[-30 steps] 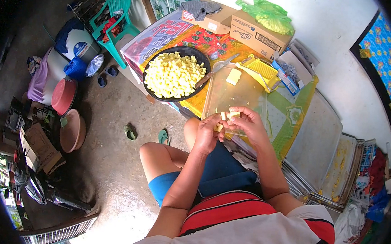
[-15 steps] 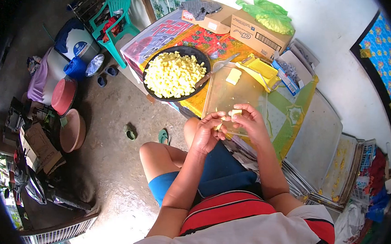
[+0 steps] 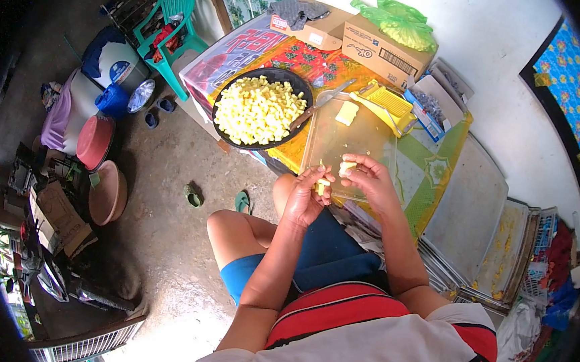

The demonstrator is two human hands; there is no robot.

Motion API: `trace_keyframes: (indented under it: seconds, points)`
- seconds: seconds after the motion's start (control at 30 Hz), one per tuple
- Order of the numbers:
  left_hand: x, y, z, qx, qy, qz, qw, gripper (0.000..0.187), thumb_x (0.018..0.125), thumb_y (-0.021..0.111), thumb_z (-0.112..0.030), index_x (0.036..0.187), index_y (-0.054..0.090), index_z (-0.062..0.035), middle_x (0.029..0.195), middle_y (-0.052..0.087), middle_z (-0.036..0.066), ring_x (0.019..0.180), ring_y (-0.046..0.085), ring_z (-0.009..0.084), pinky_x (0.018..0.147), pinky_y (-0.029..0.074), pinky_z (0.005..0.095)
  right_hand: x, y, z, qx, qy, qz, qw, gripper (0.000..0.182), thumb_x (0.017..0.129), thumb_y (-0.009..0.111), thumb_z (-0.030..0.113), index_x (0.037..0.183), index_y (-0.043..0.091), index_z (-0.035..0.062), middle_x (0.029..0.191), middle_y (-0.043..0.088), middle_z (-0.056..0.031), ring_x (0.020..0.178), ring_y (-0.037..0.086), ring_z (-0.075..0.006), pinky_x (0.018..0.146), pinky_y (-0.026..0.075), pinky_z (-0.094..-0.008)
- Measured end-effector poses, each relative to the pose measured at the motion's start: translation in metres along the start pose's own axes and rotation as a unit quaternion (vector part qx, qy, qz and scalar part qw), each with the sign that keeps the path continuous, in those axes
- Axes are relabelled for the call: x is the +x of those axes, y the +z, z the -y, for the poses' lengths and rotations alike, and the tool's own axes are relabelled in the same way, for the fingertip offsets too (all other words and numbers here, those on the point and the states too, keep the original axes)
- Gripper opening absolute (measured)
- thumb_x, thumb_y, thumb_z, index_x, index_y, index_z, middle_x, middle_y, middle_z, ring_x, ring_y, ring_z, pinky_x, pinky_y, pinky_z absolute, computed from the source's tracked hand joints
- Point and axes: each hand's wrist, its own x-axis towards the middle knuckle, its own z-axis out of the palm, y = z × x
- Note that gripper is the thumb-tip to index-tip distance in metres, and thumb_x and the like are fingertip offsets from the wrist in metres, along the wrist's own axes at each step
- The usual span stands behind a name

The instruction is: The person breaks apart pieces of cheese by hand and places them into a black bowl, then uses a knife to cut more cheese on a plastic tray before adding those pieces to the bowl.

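My left hand (image 3: 308,194) is closed over small pale-yellow dough-like pieces (image 3: 321,186), which stick out between its fingers. Between the fingertips of my right hand (image 3: 370,182) is another small yellow piece (image 3: 348,165). Both hands hover close together at the near edge of a clear cutting board (image 3: 357,140). A larger yellow slab (image 3: 347,113) lies on the board with crumbs around it. To the left, a round black tray (image 3: 219,126) is heaped with small yellow pieces (image 3: 258,111). A knife (image 3: 325,98) rests between tray and board, its handle over the tray's rim.
Behind the board sit a yellow plastic rack (image 3: 389,102), an open box of plastic wrappers (image 3: 433,107) and cardboard boxes (image 3: 379,58) under a green bag (image 3: 402,24). Metal trays (image 3: 459,213) are stacked at the right. A green chair (image 3: 169,28) stands far left.
My hands have moved slightly apart. The yellow pieces in my left hand show more between its fingers, and the right-hand piece has turned a little.
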Motion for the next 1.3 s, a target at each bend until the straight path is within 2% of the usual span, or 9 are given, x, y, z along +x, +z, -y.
trace_keyframes:
  seconds: [0.3, 0.4, 0.5, 0.6, 0.7, 0.8, 1.1, 1.3]
  points:
    - [-0.004, 0.012, -0.005, -0.059, -0.044, -0.021, 0.997, 0.018, 0.081, 0.057, -0.009, 0.099, 0.059, -0.0039, 0.091, 0.065, 0.009, 0.069, 0.064, 0.0177, 0.051, 0.047, 0.0245, -0.001, 0.002, 0.005, 0.009, 0.008, 0.000, 1.000, 0.029, 0.083, 0.063, 0.005, 0.112, 0.059, 0.0025, 0.094, 0.063, -0.0043, 0.083, 0.060, -0.0105, 0.070, 0.052, -0.0248]
    - [-0.009, 0.018, -0.009, -0.034, -0.044, -0.024, 0.998, 0.017, 0.084, 0.058, -0.015, 0.098, 0.059, -0.0052, 0.086, 0.065, 0.008, 0.067, 0.062, 0.0163, 0.050, 0.046, 0.0249, 0.000, -0.001, 0.000, 0.004, 0.001, -0.004, 1.000, 0.028, 0.084, 0.063, 0.005, 0.112, 0.059, 0.0034, 0.094, 0.063, -0.0043, 0.083, 0.061, -0.0106, 0.070, 0.052, -0.0245]
    - [0.002, -0.004, 0.002, -0.053, -0.045, 0.012, 0.998, 0.017, 0.084, 0.062, -0.019, 0.096, 0.060, -0.0063, 0.080, 0.063, 0.007, 0.060, 0.058, 0.0139, 0.047, 0.043, 0.0232, 0.000, -0.001, 0.000, 0.010, 0.016, -0.003, 1.000, 0.029, 0.084, 0.062, 0.006, 0.112, 0.059, 0.0032, 0.095, 0.063, -0.0044, 0.082, 0.061, -0.0115, 0.069, 0.052, -0.0244]
    - [0.005, -0.005, 0.007, 0.009, -0.021, -0.019, 1.000, 0.018, 0.085, 0.065, -0.022, 0.093, 0.061, -0.0062, 0.074, 0.061, 0.005, 0.053, 0.053, 0.0113, 0.042, 0.039, 0.0219, 0.000, -0.001, 0.000, 0.008, 0.010, 0.004, 1.000, 0.030, 0.084, 0.062, 0.005, 0.114, 0.058, 0.0029, 0.097, 0.063, -0.0050, 0.083, 0.062, -0.0125, 0.070, 0.052, -0.0244]
    - [0.003, 0.003, 0.008, 0.043, 0.009, -0.016, 0.999, 0.018, 0.085, 0.067, -0.019, 0.095, 0.061, -0.0044, 0.073, 0.060, 0.005, 0.047, 0.050, 0.0093, 0.037, 0.035, 0.0193, -0.001, -0.001, -0.001, 0.004, 0.021, 0.010, 1.000, 0.031, 0.084, 0.062, 0.005, 0.115, 0.058, 0.0020, 0.098, 0.064, -0.0061, 0.084, 0.062, -0.0131, 0.071, 0.053, -0.0247]
    - [0.000, 0.008, 0.008, 0.097, 0.016, -0.001, 0.995, 0.018, 0.088, 0.063, -0.017, 0.102, 0.060, -0.0062, 0.070, 0.057, 0.004, 0.043, 0.046, 0.0078, 0.036, 0.033, 0.0181, -0.001, -0.001, -0.001, 0.010, 0.022, 0.031, 0.999, 0.031, 0.084, 0.062, 0.004, 0.115, 0.058, 0.0006, 0.098, 0.064, -0.0065, 0.083, 0.063, -0.0131, 0.071, 0.053, -0.0246]
    - [0.000, 0.004, 0.010, 0.124, 0.021, -0.015, 0.992, 0.020, 0.087, 0.063, -0.016, 0.103, 0.061, -0.0044, 0.067, 0.055, 0.003, 0.040, 0.041, 0.0054, 0.034, 0.029, 0.0163, -0.001, -0.001, -0.004, -0.002, 0.018, 0.022, 1.000, 0.031, 0.083, 0.063, 0.002, 0.114, 0.058, -0.0006, 0.094, 0.064, -0.0058, 0.079, 0.061, -0.0102, 0.069, 0.053, -0.0235]
    - [-0.002, 0.007, 0.007, 0.125, 0.017, -0.037, 0.991, 0.017, 0.089, 0.059, -0.020, 0.095, 0.059, -0.0042, 0.066, 0.055, 0.006, 0.039, 0.040, 0.0073, 0.034, 0.028, 0.0173, -0.002, 0.000, -0.003, 0.001, 0.024, 0.009, 1.000, 0.031, 0.083, 0.063, 0.002, 0.114, 0.058, -0.0009, 0.094, 0.064, -0.0062, 0.079, 0.062, -0.0108, 0.069, 0.053, -0.0236]
